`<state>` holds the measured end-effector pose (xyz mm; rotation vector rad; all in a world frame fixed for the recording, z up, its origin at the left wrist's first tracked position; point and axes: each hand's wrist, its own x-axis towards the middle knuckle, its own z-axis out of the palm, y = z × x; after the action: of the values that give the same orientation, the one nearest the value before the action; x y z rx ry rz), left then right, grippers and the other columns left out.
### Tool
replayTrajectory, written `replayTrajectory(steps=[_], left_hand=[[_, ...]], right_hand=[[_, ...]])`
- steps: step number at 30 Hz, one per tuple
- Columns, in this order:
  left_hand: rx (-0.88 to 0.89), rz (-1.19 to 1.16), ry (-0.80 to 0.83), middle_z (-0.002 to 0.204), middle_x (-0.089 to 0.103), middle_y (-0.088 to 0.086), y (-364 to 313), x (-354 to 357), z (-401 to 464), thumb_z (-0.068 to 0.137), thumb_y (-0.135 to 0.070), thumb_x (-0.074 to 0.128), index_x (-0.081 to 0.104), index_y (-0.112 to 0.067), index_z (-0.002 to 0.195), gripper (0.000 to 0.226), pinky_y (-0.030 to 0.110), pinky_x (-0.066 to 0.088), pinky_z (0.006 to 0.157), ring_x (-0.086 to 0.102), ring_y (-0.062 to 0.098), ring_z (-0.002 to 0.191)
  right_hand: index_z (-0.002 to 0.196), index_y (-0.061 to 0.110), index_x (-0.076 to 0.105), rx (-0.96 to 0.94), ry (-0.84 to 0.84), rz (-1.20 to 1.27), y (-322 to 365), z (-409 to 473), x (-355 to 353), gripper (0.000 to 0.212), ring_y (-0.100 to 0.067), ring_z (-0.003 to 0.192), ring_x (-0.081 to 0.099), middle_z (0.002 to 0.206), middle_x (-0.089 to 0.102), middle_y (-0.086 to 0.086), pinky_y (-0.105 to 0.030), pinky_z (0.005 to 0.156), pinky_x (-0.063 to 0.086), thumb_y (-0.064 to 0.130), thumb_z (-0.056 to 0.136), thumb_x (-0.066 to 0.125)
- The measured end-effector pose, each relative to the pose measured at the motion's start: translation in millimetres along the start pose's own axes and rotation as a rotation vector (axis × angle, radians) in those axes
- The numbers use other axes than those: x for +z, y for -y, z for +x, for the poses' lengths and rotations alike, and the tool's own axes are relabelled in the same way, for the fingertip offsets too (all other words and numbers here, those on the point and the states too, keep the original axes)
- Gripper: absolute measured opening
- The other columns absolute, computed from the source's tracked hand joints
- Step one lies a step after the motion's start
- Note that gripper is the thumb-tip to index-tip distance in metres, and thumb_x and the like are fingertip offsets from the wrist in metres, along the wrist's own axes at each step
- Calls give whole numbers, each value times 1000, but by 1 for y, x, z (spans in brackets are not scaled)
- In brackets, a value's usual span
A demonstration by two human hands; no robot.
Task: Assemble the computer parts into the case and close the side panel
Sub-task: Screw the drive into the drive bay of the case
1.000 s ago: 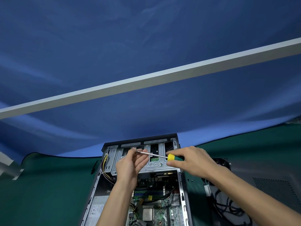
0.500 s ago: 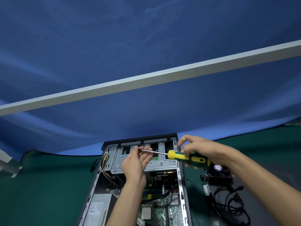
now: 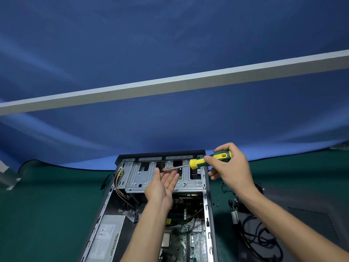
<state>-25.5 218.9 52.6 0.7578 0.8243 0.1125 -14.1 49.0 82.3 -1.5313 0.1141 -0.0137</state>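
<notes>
Mid-screw step: case (image 3: 120, 208) lies open on the table (image 3: 47, 214), my right hand (image 3: 229, 168) grips the screwdriver (image 3: 207, 161), left hand (image 3: 163, 183) flat-fingered steadies its tip over the drive cage (image 3: 139, 176); next, I'd seat the tip squarely.

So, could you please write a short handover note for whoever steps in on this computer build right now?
Right hand grips the green and yellow screwdriver by its handle, held level over the case.
Left hand is open, palm up, fingertips at the screwdriver's tip above the drive cage.
The case lies open on the green mat; power supply and motherboard sit inside.
To its right lie loose cables, two small screws and the side panel.
Left: fit any remaining parts, close the side panel.
</notes>
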Motion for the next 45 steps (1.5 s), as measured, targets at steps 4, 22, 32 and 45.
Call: replayTrajectory(steps=[4, 22, 32, 45], left_hand=[[-61, -89, 51, 117, 56, 29, -1, -3, 4, 100, -25, 43, 38, 12, 131, 48, 45, 50, 68, 62, 35, 78], [-314, 182, -77, 140, 43, 17, 34, -53, 80, 84, -15, 68, 55, -4, 126, 45, 42, 46, 87, 41, 35, 127], [-453, 68, 123, 143, 39, 22, 52, -57, 112, 81, 1, 64, 59, -2, 104, 24, 50, 26, 113, 30, 39, 136], [-447, 71, 214, 136, 48, 21, 56, -64, 118, 83, -3, 64, 57, 2, 113, 31, 47, 31, 111, 43, 39, 127]], right_hand=[[91, 7, 52, 25, 2, 35, -2, -1, 1, 24, -16, 42, 59, 65, 62, -10, -26, 41, 51, 2, 80, 73], [91, 15, 55, -1, -94, -283, -3, 33, 6, 24, -21, 47, 63, 61, 64, 0, -34, 51, 56, 10, 80, 75], [89, 16, 54, 22, -104, -465, -13, 47, 35, 23, -17, 44, 61, 68, 65, -9, -31, 49, 55, 11, 79, 75], [89, 18, 54, 7, -123, -505, -14, 50, 48, 23, -15, 45, 63, 65, 66, -2, -28, 48, 55, 13, 80, 75]])
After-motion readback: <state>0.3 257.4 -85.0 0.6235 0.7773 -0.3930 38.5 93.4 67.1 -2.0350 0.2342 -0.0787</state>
